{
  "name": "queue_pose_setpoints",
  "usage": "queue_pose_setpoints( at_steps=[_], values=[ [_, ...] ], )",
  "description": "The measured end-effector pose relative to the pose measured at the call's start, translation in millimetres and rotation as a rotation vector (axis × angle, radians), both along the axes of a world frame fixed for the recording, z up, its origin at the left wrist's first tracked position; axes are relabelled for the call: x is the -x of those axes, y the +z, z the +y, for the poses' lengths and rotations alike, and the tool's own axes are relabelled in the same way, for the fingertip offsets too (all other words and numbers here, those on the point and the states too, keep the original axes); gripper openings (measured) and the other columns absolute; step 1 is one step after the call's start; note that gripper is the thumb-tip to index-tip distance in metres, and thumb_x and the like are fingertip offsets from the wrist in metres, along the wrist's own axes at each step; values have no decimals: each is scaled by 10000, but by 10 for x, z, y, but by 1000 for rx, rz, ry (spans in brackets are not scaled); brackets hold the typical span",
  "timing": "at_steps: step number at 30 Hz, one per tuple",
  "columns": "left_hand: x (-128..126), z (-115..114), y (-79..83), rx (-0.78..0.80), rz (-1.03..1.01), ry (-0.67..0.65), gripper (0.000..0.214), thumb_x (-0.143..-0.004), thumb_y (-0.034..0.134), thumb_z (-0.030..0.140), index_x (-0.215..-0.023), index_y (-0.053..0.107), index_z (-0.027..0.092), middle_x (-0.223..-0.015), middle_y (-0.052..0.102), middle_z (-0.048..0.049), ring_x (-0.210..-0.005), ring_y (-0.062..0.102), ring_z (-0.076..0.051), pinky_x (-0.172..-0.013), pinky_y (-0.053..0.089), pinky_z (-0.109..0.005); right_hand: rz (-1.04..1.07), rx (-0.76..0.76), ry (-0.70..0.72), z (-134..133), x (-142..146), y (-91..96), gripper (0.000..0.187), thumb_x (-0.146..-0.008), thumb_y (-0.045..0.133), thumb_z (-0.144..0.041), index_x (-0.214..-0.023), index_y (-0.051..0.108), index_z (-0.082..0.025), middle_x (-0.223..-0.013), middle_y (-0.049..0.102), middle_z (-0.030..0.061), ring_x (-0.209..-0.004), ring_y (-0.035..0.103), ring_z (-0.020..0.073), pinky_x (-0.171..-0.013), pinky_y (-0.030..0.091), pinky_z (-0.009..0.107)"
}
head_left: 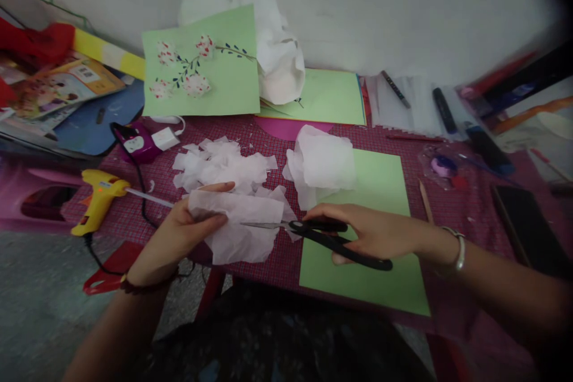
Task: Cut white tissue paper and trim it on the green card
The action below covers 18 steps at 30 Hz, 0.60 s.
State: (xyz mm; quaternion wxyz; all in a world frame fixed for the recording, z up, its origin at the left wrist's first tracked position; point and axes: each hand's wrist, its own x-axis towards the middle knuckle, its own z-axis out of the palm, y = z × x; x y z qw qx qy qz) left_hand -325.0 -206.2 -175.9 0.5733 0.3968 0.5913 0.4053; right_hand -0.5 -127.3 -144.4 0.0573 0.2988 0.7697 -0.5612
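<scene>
My left hand (192, 230) pinches a folded piece of white tissue paper (244, 242) between thumb and fingers, near the table's front edge. In my right hand (358, 230) is a pair of black-handled scissors (331, 237), with the metal blades pointing left across the tissue. Whether the blades are parted there is hard to see. Behind my left hand lies a heap of small cut tissue pieces (224, 161). A stack of larger white tissue (329, 158) rests partly on a plain green sheet (358, 280) under my right hand.
On the left are a yellow glue gun (101, 200) with its cord and a purple power socket (143, 143). A green card with paper blossoms (201, 62) leans against crumpled white paper (280, 59) at the back. Markers (443, 110) and a dark phone (530, 227) lie on the right.
</scene>
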Motion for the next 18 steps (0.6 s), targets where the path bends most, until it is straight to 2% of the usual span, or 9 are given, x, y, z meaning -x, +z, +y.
queue_pose_setpoints(
  at_steps=[8,13,15,18],
  values=[
    [-44,-7,64,19,-19,9,483,-744,789,260,-1210,664,283,-1083,732,-31,-837,669,-145,-707,541,-213,11,26,-30,-27,-19,-36,502,-768,743,-376,-1212,594,-195,-891,616,4,-738,539,144,-643,447,263],
    [-45,25,46,50,-119,-11,597,-720,800,251,-1286,609,262,-1087,735,-51,-852,692,-168,-727,550,-246,32,37,-60,-53,-32,-71,425,-796,723,-359,-1177,611,-207,-860,619,-3,-707,539,130,-617,430,241],
    [-24,47,-25,79,-172,-8,577,-681,818,282,-1226,638,221,-1051,743,-64,-837,700,-186,-723,558,-267,39,33,-72,-65,-40,-91,423,-803,718,-376,-1179,613,-213,-848,622,-5,-694,538,128,-612,424,239],
    [7,59,-147,140,-233,8,482,-595,849,349,-1013,697,162,-919,753,-75,-734,696,-191,-663,557,-276,32,32,-95,-81,-59,-121,444,-814,706,-411,-1203,599,-226,-820,620,-13,-666,533,126,-594,414,239]
  ],
)
